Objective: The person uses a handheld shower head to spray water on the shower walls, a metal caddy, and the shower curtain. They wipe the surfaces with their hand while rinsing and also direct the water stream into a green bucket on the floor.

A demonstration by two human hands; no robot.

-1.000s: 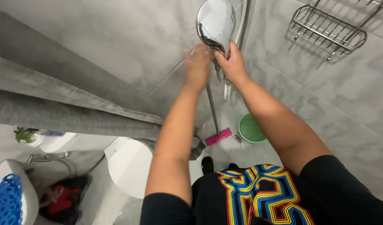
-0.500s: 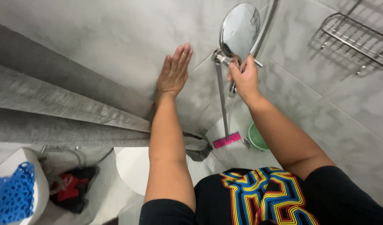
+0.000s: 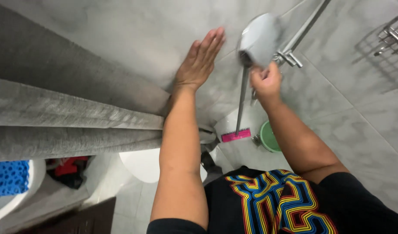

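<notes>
My right hand [image 3: 265,82] fingers pinch the shower head [image 3: 258,38], left hand [image 3: 200,60] pressed flat on the wall [image 3: 121,39]; it could slip and fall.

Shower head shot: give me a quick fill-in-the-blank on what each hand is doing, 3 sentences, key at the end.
1. The left hand lies flat and open against the grey tiled ____.
2. The right hand grips the handle just below the ____ shower head.
3. On the floor below, a pink brush lies beside a ____ bucket.

Missing words: wall; round; green
</notes>
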